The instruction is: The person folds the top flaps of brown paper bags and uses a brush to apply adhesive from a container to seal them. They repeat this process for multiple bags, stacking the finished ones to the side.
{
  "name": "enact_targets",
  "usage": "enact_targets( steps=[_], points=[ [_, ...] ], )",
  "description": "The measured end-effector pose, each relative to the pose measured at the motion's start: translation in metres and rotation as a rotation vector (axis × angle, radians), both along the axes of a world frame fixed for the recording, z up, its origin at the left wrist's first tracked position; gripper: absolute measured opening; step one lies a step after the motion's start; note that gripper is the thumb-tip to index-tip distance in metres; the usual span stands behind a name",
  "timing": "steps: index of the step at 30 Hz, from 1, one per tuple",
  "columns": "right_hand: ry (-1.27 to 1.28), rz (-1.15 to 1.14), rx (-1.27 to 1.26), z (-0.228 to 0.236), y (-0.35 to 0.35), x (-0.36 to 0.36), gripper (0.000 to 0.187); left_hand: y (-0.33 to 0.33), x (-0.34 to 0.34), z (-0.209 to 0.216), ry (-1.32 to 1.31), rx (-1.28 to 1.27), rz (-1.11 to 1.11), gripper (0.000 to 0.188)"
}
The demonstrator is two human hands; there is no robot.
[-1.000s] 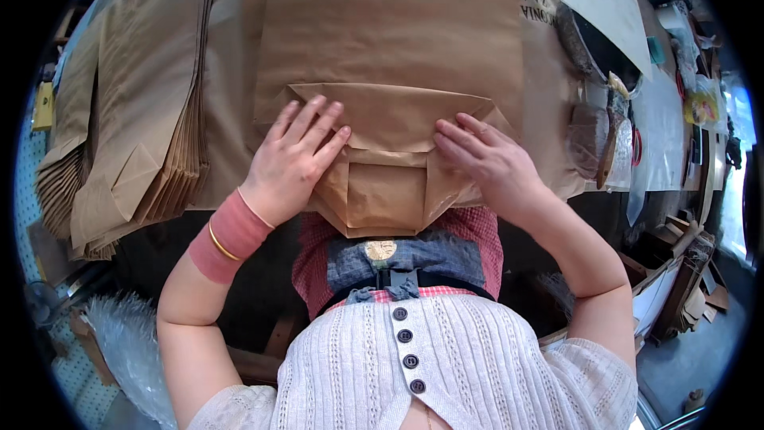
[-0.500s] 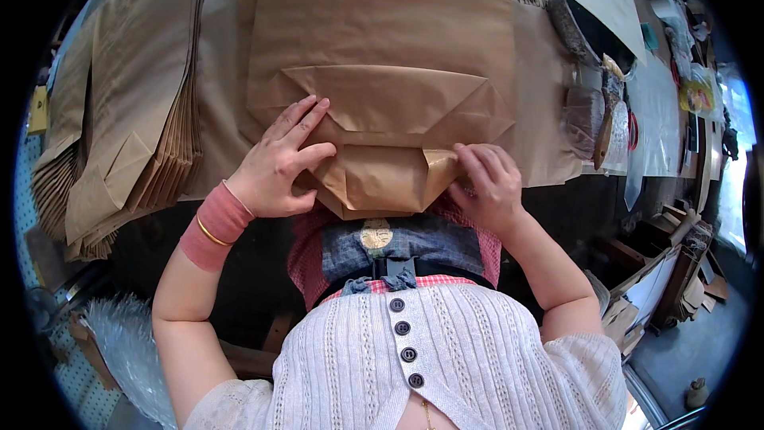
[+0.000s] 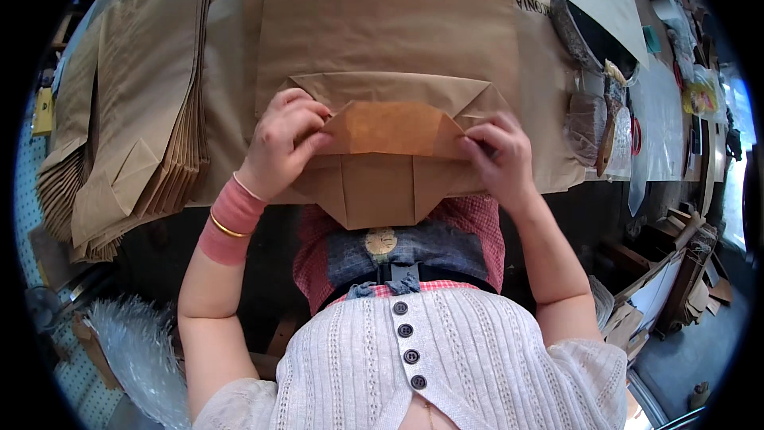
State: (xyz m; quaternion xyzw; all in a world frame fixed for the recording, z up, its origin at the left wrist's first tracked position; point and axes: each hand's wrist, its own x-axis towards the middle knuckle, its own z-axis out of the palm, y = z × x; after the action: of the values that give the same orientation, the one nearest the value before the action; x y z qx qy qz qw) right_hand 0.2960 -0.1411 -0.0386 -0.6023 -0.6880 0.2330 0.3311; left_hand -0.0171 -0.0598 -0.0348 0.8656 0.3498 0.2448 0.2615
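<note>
A large brown paper bag (image 3: 386, 20) lies flat in front of me, its folded bottom end toward my body. My left hand (image 3: 282, 139) has its fingers curled and pinches the left end of a raised bottom flap (image 3: 390, 127). The opposite end of that flap is pinched between the thumb and fingers of my right hand (image 3: 503, 161). The flap stands tilted up, a darker orange-brown band across its face. Below it, a creased lower panel (image 3: 378, 191) hangs over the table edge near my waist.
To the left, folded brown paper bags (image 3: 151, 87) lie in a fanned stack. A brush with a wooden handle (image 3: 605, 143) and a plastic-wrapped bundle (image 3: 586, 119) lie on the right, beside clear plastic sheeting (image 3: 662, 123). Cardboard pieces (image 3: 637, 318) stand below, on the right.
Both hands have lifted the bag's bottom flap up and away from me. My left hand's spread fingers have curled into a pinch. The lower panel now lies opened out toward me.
</note>
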Motion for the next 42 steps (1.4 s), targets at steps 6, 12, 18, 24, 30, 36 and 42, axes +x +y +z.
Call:
enact_targets(
  steps=[6,12,18,24,30,36,42],
  points=[
    [0.166,-0.004,-0.115,-0.010,0.039,-0.004,0.012,0.009,0.017,-0.021,-0.115,-0.292,0.277,0.012],
    [-0.050,0.002,0.015,-0.028,0.042,-0.010,0.014,0.003,0.023,-0.025,0.011,-0.090,0.295,0.012],
    [-0.145,-0.009,0.146,-0.033,0.037,-0.013,0.018,-0.007,0.031,-0.034,0.107,0.136,0.330,0.012],
    [-0.221,-0.152,0.089,-0.033,0.036,-0.020,0.020,-0.010,0.033,-0.026,0.222,0.486,-0.094,0.037],
    [-0.345,0.094,0.303,-0.033,0.029,-0.063,0.043,-0.014,0.052,-0.027,0.502,0.232,-0.059,0.082],
    [-0.414,0.089,-0.027,-0.017,0.012,-0.054,0.080,-0.013,0.047,-0.023,0.516,0.153,0.054,0.097],
    [-0.521,0.318,0.190,-0.034,0.018,-0.093,0.072,-0.013,0.045,-0.021,0.592,0.161,-0.004,0.099]
  ],
)
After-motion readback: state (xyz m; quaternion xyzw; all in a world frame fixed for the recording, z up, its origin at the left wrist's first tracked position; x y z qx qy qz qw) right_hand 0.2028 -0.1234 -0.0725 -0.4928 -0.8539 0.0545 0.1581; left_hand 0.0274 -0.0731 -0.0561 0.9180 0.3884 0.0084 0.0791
